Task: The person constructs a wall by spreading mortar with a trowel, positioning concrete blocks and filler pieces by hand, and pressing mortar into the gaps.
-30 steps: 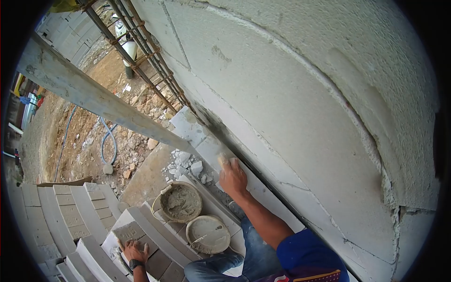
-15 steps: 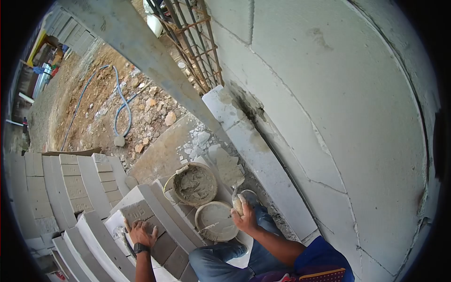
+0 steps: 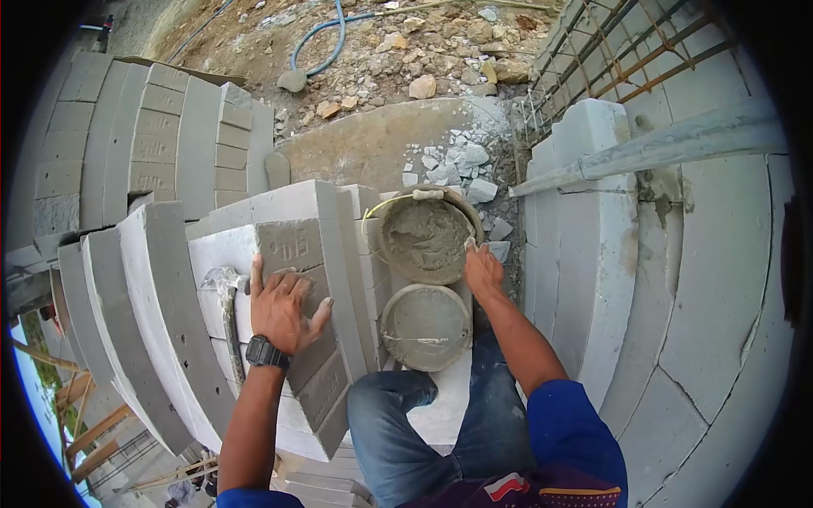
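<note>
My left hand (image 3: pixel 286 309) rests with fingers spread on a stack of pale grey blocks (image 3: pixel 292 241). Beside it on the blocks lies a hammer (image 3: pixel 230 317), its head caked white. At the rim of a bucket (image 3: pixel 476 222) of wet mortar (image 3: pixel 423 233), my right hand (image 3: pixel 484 273) is closed around the trowel; the blade is mostly hidden from this angle. Closer to my knees stands a second round container (image 3: pixel 426 362), with greyish contents and a thin wire handle across it.
More block stacks (image 3: pixel 157 135) stand to the left. A block wall (image 3: pixel 720 279) rises on the right, with a slanting metal beam (image 3: pixel 660 148) and rebar cage (image 3: pixel 627 42). White rubble (image 3: pixel 464 161) lies beyond the bucket, and a blue hose (image 3: pixel 322 51) on stony ground.
My right hand has brought the trowel from beside the wall over to the mortar bucket. My left hand stays on the blocks. The view has turned.
</note>
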Demonstrator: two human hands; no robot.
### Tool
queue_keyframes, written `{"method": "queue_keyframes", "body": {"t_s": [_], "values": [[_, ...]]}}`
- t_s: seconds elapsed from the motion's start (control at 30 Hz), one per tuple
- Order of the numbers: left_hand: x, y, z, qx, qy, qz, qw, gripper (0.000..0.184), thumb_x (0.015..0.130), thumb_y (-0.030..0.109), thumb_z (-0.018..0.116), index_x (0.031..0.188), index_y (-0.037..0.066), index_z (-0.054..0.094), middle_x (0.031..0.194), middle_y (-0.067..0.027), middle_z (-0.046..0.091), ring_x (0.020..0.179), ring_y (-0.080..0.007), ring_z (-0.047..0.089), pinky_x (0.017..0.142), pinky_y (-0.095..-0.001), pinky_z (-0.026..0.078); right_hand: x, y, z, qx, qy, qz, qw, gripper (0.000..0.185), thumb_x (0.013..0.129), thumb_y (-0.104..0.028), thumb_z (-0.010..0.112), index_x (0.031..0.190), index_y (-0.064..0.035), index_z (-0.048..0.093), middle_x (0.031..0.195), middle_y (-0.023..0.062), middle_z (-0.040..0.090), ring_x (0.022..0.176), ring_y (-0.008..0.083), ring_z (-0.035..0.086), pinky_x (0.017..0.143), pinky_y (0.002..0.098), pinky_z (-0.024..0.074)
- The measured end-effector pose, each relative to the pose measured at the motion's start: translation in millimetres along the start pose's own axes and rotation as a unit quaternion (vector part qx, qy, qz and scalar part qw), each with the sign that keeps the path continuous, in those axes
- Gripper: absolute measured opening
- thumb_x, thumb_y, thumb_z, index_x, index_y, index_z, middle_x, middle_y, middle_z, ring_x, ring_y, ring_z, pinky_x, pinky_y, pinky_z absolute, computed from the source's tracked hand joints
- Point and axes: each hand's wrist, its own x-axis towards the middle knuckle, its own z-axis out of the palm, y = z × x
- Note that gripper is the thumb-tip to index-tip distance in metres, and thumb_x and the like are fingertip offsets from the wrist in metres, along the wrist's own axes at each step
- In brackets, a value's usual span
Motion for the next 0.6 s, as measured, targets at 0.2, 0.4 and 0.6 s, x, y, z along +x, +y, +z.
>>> {"method": "queue_keyframes", "body": {"t_s": [0.2,0.4,0.6], "values": [[0,-4,4,-0.007,0.001,-0.005,1.0,0.04,0.078,0.041,0.073,0.102,0.009,0.076,0.103,-0.0097,0.073,0.112,-0.0246,0.064,0.126,-0.0522,0.011,20,-20,20,0.041,-0.146,0.002,0.988,0.032,0.09,-0.018,0.062,0.117,-0.002,0.068,0.118,0.0225,0.069,0.112,0.0406,0.066,0.092,0.0485,0.0541],[2,-5,6,-0.01,0.006,-0.006,1.0,0.039,0.077,0.042,0.073,0.099,0.01,0.077,0.101,-0.0085,0.074,0.111,-0.0241,0.065,0.126,-0.0522,0.009,25,-5,42,0.151,-0.124,-0.065,0.979,0.047,0.082,-0.027,0.076,0.122,-0.002,0.069,0.104,0.0214,0.073,0.096,0.0343,0.072,0.084,0.0444,0.0562],[1,-2,5,0.015,-0.006,-0.009,1.0,0.04,0.078,0.043,0.073,0.101,0.01,0.077,0.103,-0.0097,0.073,0.112,-0.0243,0.064,0.127,-0.0518,0.009,-5,22,40,0.344,-0.184,-0.028,0.92,0.052,0.08,-0.028,0.08,0.122,0.0009,0.068,0.07,0.0099,0.068,0.054,0.0159,0.062,0.054,0.0342,0.051]]}}
